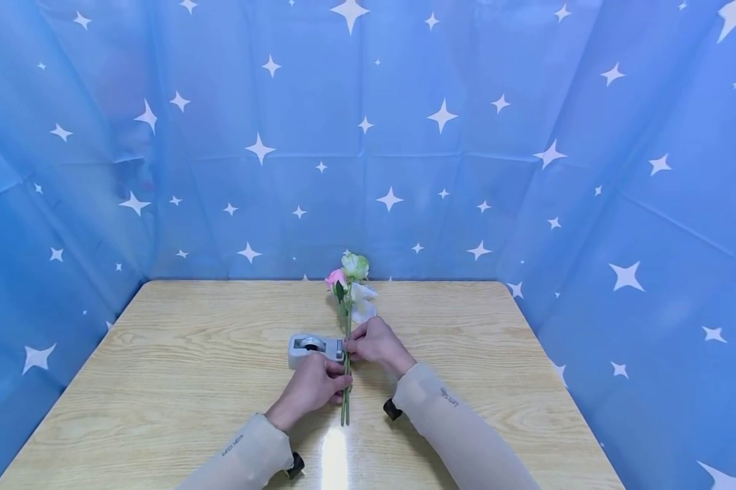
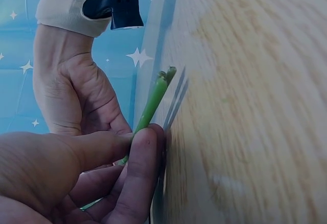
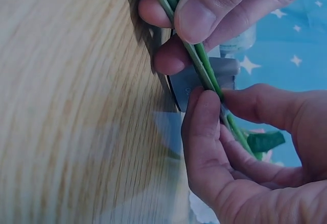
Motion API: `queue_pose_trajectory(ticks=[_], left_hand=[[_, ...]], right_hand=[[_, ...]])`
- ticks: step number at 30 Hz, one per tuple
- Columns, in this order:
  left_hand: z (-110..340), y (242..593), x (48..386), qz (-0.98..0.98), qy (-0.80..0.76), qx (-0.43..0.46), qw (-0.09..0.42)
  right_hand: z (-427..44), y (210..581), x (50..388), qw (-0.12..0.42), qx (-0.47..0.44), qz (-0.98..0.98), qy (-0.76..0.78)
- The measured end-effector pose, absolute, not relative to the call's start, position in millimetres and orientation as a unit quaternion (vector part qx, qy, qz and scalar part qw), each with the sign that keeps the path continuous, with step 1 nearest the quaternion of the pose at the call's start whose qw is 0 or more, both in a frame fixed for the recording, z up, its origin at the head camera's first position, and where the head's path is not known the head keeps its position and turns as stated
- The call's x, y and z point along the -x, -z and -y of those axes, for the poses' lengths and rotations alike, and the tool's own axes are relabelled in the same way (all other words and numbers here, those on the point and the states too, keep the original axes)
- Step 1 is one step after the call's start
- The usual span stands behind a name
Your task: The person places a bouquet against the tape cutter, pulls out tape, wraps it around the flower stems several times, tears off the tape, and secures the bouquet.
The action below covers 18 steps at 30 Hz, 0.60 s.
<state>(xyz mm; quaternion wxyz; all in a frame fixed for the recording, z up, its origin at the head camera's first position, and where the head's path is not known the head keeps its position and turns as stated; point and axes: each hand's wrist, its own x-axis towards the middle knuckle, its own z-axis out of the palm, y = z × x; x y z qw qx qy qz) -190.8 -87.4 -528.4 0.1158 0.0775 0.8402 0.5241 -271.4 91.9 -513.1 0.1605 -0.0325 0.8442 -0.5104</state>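
A small bunch of flowers lies lengthwise over the table: a pink bloom [image 1: 336,279], a pale green one [image 1: 355,267] and a white one [image 1: 363,312]. Low on the long green stems [image 1: 346,408], my left hand [image 1: 312,386] pinches them between thumb and fingers; the cut ends [image 2: 163,76] stick out past it in the left wrist view. Higher up, just under the blooms, my right hand [image 1: 376,344] pinches the same stems [image 3: 204,68]. Beside the stems on the left stands a grey-white tape dispenser [image 1: 297,354], partly hidden behind the hands in the right wrist view.
The wooden table [image 1: 208,340] has light grain and a bright glare spot near its front. A blue curtain [image 1: 404,170] with white stars hangs behind and along both sides. Dark wrist cameras [image 1: 392,409] protrude beneath both beige sleeves [image 1: 459,422].
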Motion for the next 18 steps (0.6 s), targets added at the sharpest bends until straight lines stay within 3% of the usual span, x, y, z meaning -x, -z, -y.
queue_pose_trajectory(ticks=[18], left_hand=[[86.2,527.5,190.5,-0.839,-0.526,-0.059,0.123]], right_hand=[[-97.1,520.2,268.9,0.166,0.029,-0.811,0.56]])
